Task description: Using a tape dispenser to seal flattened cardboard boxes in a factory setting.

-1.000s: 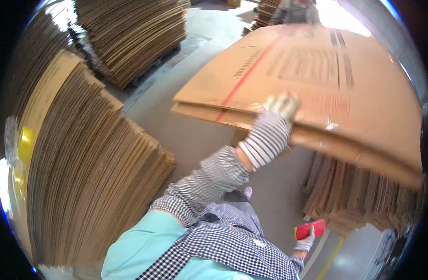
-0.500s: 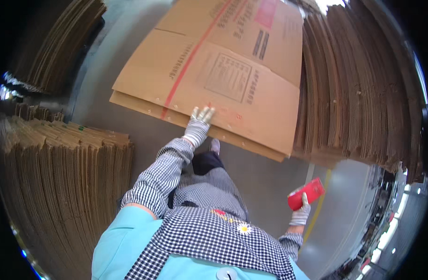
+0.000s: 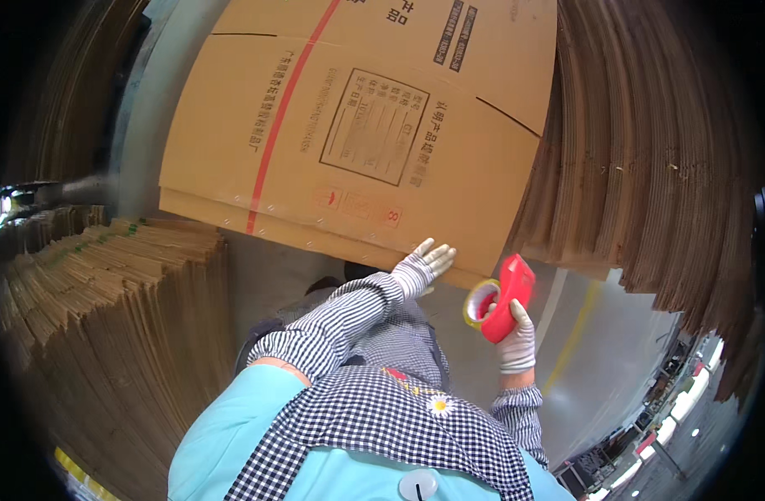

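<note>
Pressing flat corrugated carton (image 3: 361, 125), gloved left hand (image 3: 424, 260) fingers spread; right hand (image 3: 513, 332) fingers clamped on red plastic tape dispenser (image 3: 503, 298)

A large flattened brown carton (image 3: 374, 117) fills the far middle of the scene, lying flat and tilted, its near edge showing doubled layers. A red stripe (image 3: 286, 113) runs along its left part, and right of that a dark rectangular printed frame (image 3: 374, 127) sits among lines of dark print. Two small red marks (image 3: 361, 206) lie near its near edge.
</note>
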